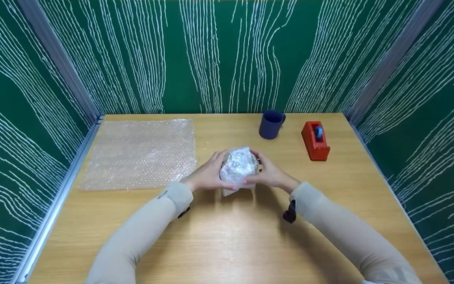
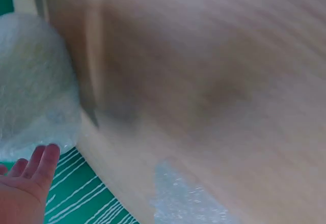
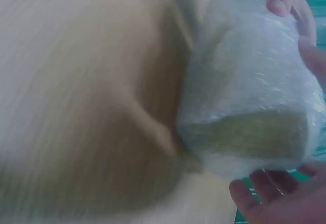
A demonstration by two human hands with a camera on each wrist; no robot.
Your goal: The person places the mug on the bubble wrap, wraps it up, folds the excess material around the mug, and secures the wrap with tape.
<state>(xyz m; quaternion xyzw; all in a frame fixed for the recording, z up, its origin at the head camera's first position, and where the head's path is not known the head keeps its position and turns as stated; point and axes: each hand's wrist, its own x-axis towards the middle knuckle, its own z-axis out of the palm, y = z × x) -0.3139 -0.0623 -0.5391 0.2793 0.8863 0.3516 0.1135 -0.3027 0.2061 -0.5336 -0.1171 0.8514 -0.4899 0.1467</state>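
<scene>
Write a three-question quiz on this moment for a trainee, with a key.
1. True or false: in the head view, the mug stands left of the tape dispenser.
2. What do the left hand and right hand hold between them? (a) mug (b) wrapped bundle (c) tape dispenser
3. Fill in: in the head view, the flat bubble wrap sheet lies on the ____ side of the table.

Key: 1 true; 2 b; 3 left.

No text or number is legible. A small dark mark (image 1: 162, 194) on the sleeve (image 1: 148, 221), just behind the left hand (image 1: 208, 173), is unreadable.
</scene>
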